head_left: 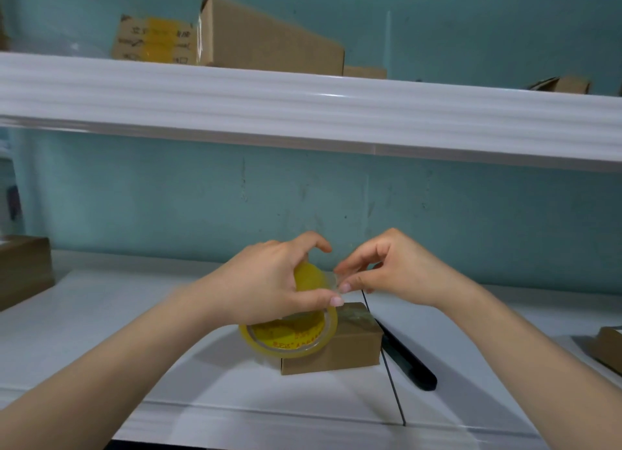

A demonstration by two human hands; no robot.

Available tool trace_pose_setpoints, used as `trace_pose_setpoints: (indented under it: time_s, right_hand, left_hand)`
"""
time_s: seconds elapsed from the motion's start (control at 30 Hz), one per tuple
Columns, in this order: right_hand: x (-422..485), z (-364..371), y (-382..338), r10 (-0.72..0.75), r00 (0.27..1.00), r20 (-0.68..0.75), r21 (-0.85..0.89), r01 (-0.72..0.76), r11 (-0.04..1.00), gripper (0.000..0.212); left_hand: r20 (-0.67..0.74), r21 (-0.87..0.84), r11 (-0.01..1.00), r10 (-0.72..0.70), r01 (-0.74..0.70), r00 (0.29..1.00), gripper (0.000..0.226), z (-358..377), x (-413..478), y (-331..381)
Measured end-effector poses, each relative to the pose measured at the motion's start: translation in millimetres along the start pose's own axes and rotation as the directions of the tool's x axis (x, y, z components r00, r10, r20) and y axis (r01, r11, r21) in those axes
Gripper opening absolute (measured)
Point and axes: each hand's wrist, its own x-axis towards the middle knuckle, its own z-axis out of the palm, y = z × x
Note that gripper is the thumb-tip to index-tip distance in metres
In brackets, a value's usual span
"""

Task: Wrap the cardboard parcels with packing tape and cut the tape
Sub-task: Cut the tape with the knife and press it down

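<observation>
Tape roll (289, 335) in both hands (269, 281) (404, 274), over parcel (343, 348).

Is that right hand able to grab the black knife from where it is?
Probably yes. The knife lies uncovered right of the parcel, close to the right hand. That hand is pinching the tape end, though, so it must let go first.

Glossy yellow plastic tape roll (289, 331), matt brown cardboard parcel (343, 352), smooth white table (134, 315).
</observation>
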Motion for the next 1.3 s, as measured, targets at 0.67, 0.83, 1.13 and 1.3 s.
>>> trace_pose_setpoints:
  time_s: [0.67, 0.83, 1.13, 1.3]
  right_hand:
    - [-1.6, -9.6, 55.1, 0.272, 0.947, -0.17, -0.031, -0.281, 0.959, 0.054]
    - [-2.6, 13.6, 76.5, 0.327, 0.94, -0.093, -0.102, -0.336, 0.936, 0.049]
    - [-3.2, 20.6, 90.4, 0.292, 0.953, -0.083, -0.194, -0.302, 0.933, 0.051]
    - [-5.3, 20.3, 98.4, 0.319, 0.947, -0.046, -0.149, -0.322, 0.935, 0.046]
  left_hand:
    - [-0.143, 0.26, 0.908, -0.299, 0.327, 0.944, 0.083, 12.3, -21.9, -102.2]
    - [-0.135, 0.221, 0.895, -0.366, 0.388, 0.921, 0.078, 50.4, -36.4, -125.5]
    - [-0.033, -0.122, 0.887, -0.452, 0.445, 0.892, 0.037, 32.7, -40.3, -148.1]
    - [-0.096, -0.34, 0.854, -0.449, 0.394, 0.888, 0.025, 34.3, -41.2, -152.0]
